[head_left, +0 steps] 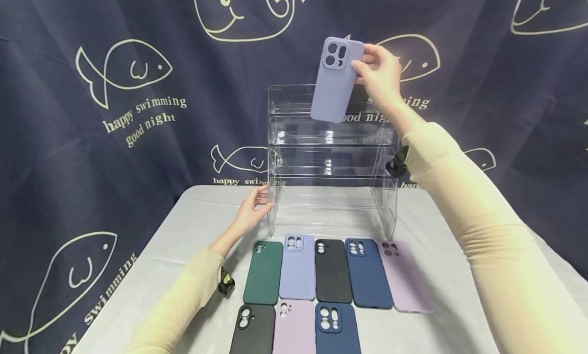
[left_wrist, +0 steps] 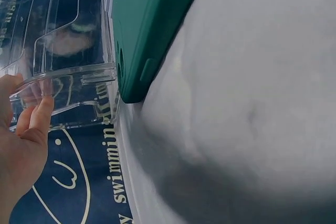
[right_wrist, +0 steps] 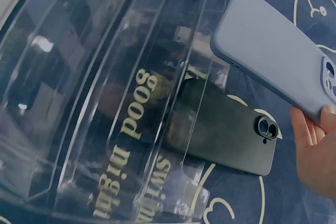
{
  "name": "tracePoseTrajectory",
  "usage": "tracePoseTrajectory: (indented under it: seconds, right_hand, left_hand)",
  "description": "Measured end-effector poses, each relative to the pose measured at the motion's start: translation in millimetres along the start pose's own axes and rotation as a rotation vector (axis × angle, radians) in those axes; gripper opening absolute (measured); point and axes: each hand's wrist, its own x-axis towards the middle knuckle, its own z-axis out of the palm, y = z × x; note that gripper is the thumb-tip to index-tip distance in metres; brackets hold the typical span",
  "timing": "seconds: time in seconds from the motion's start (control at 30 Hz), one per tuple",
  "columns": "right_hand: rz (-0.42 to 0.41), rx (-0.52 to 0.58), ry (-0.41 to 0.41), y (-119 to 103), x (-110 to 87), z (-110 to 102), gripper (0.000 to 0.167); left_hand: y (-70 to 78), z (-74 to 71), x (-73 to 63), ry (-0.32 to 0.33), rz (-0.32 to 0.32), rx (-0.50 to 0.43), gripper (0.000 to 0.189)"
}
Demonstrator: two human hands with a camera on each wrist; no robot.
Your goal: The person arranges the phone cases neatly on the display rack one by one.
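Observation:
My right hand (head_left: 385,77) pinches a periwinkle phone case (head_left: 332,91) by its upper right edge, thumb on the back and fingers behind. The case is upright and slightly tilted, overlapping the top tier of a clear tiered display rack (head_left: 333,177). In the right wrist view, a dark phone case (right_wrist: 223,129) leans in the rack's top tier, below the periwinkle one; in the head view it is mostly hidden. Low on the rack's left side, my left hand (head_left: 250,211) holds the side panel, thumb and fingers on either side of its edge.
Before the rack lies a row of phone cases: green (head_left: 263,273), periwinkle (head_left: 297,275), black (head_left: 333,275), blue (head_left: 371,278) and lilac (head_left: 406,280). A nearer row has black (head_left: 251,336), lilac (head_left: 294,333) and blue (head_left: 337,341). A navy curtain (head_left: 151,201) hangs behind the white-covered table (head_left: 184,226).

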Motion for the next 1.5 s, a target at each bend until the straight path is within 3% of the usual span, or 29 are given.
tracePoseTrajectory:
  seconds: [0.3,0.53,0.67,0.87,1.07,1.27,1.37,1.5]
  right_hand:
    - [0.013,0.1,0.091,-1.5,19.5,16.8,0.038]
    - [0.018,0.094,0.13,9.8,26.7,30.9,0.035]
    - [-0.004,0.08,0.141,14.8,29.0,38.5,0.032]
    - [-0.008,0.075,0.127,15.6,38.8,45.1,0.032]
    - [0.07,0.073,0.089,19.3,50.8,52.6,0.028]
    - [0.163,0.086,0.1,27.0,56.1,57.1,0.017]
    - [0.131,-0.015,0.096,31.4,54.6,56.9,0.012]
    - [0.015,-0.25,0.082,36.1,49.6,58.6,0.012]
  left_hand:
    - [5.3,6.1,-4.8,-0.004,0.005,-0.047,0.052]
    - [36.6,4.9,-20.8,-0.029,0.004,-0.011,0.049]
    - [39.2,3.2,-23.4,-0.03,0.003,-0.004,0.05]
    - [33.1,2.6,-19.8,-0.016,0.01,-0.012,0.051]
    - [6.7,4.6,-8.4,0.024,0.017,-0.025,0.051]
    - [1.2,4.5,-7.2,0.026,0.029,-0.022,0.052]
    - [-0.6,5.1,-6.0,0.024,0.04,-0.04,0.053]
    - [-1.8,4.3,-4.3,0.037,0.049,-0.043,0.053]
